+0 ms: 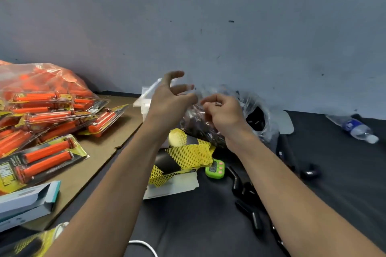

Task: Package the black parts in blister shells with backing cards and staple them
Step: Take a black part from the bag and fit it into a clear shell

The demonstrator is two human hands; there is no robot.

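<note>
Packing of black parts [250, 213] looks unstarted, backing cards [188, 156] unused; your left hand [169, 100] spreads empty; your right hand [223, 115] seemingly pinches the clear bag [198, 125].

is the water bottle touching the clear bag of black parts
Apart. The head view shows bare black table between the water bottle and the clear bag.

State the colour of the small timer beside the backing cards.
The timer is bright green with pink buttons; the head view shows it.
</note>
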